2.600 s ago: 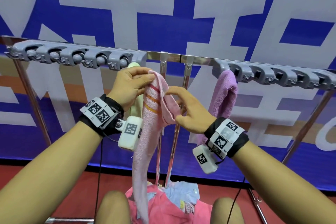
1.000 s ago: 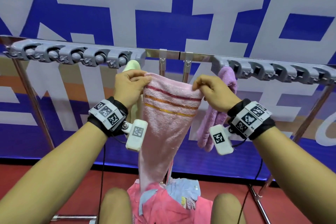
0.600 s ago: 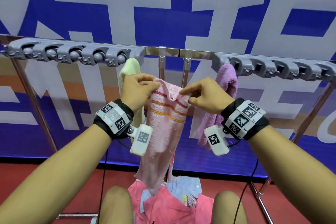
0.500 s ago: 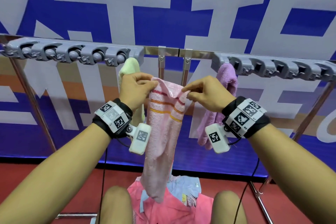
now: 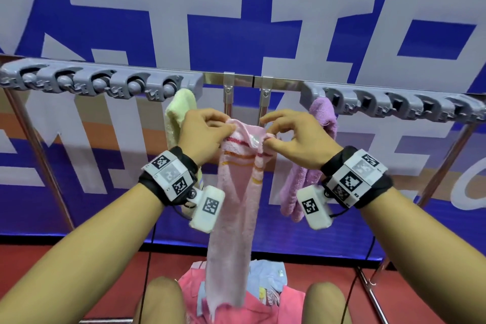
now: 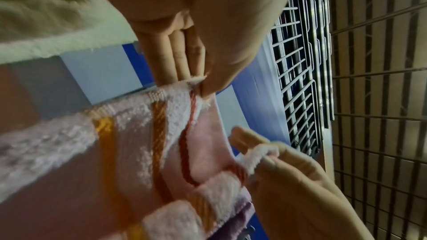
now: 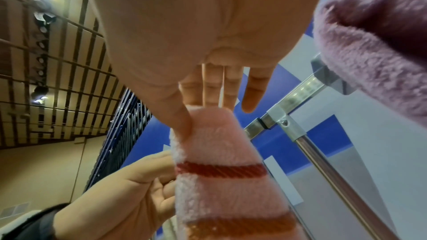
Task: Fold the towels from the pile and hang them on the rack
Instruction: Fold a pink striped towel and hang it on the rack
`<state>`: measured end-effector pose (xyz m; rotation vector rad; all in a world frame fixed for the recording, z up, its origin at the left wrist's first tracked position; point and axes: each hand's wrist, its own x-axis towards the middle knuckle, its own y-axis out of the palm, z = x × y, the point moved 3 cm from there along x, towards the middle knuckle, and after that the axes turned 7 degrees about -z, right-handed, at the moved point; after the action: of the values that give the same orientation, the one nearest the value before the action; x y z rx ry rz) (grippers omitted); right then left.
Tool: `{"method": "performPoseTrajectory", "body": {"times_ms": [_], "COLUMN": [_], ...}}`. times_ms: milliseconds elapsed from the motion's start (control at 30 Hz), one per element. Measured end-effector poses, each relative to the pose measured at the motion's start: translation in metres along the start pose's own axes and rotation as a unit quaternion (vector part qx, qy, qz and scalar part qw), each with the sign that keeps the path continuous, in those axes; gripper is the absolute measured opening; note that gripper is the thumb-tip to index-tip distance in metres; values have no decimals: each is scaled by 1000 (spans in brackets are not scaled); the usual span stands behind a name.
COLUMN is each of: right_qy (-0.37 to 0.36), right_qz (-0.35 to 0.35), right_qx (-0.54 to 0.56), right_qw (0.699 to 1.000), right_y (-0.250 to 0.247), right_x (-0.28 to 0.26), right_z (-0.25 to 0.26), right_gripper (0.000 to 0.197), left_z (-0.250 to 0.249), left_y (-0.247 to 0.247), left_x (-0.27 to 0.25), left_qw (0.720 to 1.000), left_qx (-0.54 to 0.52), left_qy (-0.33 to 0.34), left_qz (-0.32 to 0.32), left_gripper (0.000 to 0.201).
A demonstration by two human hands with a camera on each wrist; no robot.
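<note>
Bright, even indoor light falls flatly with soft shadows, wide-angle bending bows the rack (image 5: 238,79) at the edges, glare streaks its metal bar (image 7: 302,87), and motion blur smears the near pink towel (image 6: 69,152) in the left wrist view.

The yellow towel (image 5: 176,116) disappears behind the left hand (image 5: 203,137) at centre frame, its lower part hidden. The purple towel (image 5: 298,189) is partly covered by the right hand (image 5: 294,141). At the bottom centre, the pile (image 5: 231,305) is cut off by the frame's edge and screened by the hanging pink towel (image 5: 234,208). The rack (image 5: 239,79) runs off both sides.
</note>
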<state>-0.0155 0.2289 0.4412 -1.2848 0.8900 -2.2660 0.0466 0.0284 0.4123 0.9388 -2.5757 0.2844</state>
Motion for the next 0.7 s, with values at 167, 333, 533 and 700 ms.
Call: {"method": "performPoseTrajectory", "body": {"times_ms": [167, 333, 533, 700], "right_qy": [-105, -122, -113, -117], "right_qz": [-39, 31, 48, 12], "right_qx": [52, 45, 9, -27], "right_qw": [992, 991, 992, 993], "right_y": [7, 13, 11, 11], "right_x": [-5, -6, -6, 1], "right_z": [25, 38, 28, 12], "right_gripper": [5, 14, 25, 15], "left_z": [-9, -9, -1, -2], "left_y": [18, 20, 14, 13], "left_x": [-9, -7, -3, -6], "left_qw": [999, 997, 996, 995], "left_qx": [-10, -3, -35, -47], "left_qy": [7, 2, -62, -64], "left_qz": [48, 71, 56, 60], "left_gripper": [12, 9, 13, 14]}}
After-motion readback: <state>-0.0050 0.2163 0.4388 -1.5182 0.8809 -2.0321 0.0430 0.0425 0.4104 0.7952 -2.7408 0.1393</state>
